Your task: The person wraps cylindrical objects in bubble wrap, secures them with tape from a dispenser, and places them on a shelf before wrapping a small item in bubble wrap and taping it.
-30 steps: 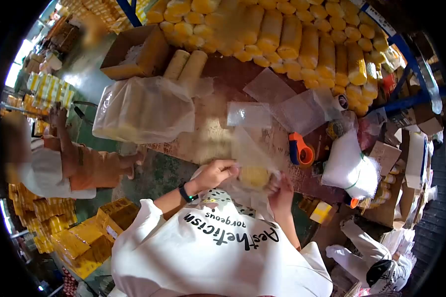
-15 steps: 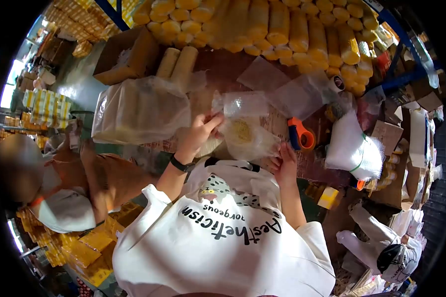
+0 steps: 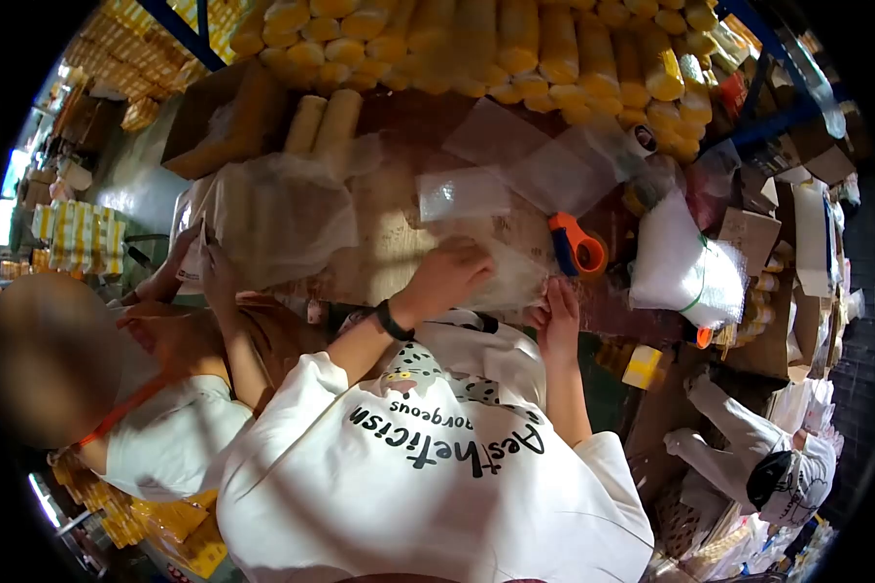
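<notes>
A clear plastic bag (image 3: 511,276) lies at the table's near edge between my hands. My left hand (image 3: 453,276), with a black band at the wrist, is over the bag's left part. Its fingers are curled onto the plastic, and the hand hides most of what is beneath. At the bag's right corner, my right hand (image 3: 558,317) pinches the plastic between closed fingers. A small clear plastic piece (image 3: 464,194) lies flat just beyond my left hand. Right of the bag stands an orange and blue tape dispenser (image 3: 578,248).
Loose clear sheets (image 3: 574,175) and a large plastic bag (image 3: 282,214) lie on the table. A bubble wrap bundle (image 3: 685,267) is at right. Yellow rolls (image 3: 554,49) are stacked behind, beside a cardboard box (image 3: 219,126). A co-worker (image 3: 180,418) handles something white at left.
My left hand has moved right across the bag, covering its yellowish contents. My right hand stays at the corner. The co-worker at left has leaned in, with hands raised to the table.
</notes>
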`<action>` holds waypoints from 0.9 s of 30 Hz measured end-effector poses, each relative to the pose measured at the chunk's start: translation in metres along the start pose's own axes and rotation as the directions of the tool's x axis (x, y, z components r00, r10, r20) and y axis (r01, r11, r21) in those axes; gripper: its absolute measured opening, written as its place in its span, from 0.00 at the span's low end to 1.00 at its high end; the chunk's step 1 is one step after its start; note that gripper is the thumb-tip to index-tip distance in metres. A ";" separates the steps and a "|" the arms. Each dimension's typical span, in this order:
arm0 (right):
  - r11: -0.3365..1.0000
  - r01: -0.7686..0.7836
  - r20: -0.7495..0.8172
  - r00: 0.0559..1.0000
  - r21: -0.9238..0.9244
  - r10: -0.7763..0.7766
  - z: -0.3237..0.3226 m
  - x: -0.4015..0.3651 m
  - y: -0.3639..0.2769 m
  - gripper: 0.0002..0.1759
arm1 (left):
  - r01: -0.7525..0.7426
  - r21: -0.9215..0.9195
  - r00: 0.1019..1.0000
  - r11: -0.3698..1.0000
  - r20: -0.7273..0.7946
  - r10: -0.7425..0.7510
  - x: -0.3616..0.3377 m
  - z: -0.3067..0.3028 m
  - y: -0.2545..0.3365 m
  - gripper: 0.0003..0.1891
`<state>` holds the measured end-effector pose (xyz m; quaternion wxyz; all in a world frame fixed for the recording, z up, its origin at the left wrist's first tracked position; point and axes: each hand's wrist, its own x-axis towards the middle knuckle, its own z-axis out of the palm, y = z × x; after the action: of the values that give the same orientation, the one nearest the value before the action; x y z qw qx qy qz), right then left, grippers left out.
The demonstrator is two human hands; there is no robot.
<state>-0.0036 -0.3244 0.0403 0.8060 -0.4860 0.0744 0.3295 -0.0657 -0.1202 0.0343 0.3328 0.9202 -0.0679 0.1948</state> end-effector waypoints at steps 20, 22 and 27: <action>0.507 0.553 0.286 0.810 -0.661 -0.511 0.013 -0.013 0.000 0.37 | 0.099 0.090 0.979 0.991 0.171 -0.113 -0.018 0.006 0.006 0.45; 0.299 0.558 0.357 0.775 -0.774 -0.522 0.020 -0.013 0.008 0.47 | 0.196 0.146 0.959 0.970 0.179 -0.221 -0.017 0.010 0.011 0.48; 0.049 0.475 0.442 0.847 -0.879 -0.296 0.010 -0.009 -0.003 0.39 | 0.228 0.070 0.953 0.971 0.187 -0.237 -0.004 0.017 0.015 0.46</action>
<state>-0.0108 -0.3207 0.0515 0.3654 -0.8593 -0.3426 0.1031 -0.0682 -0.1428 0.0294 0.3234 0.9439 0.0132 0.0652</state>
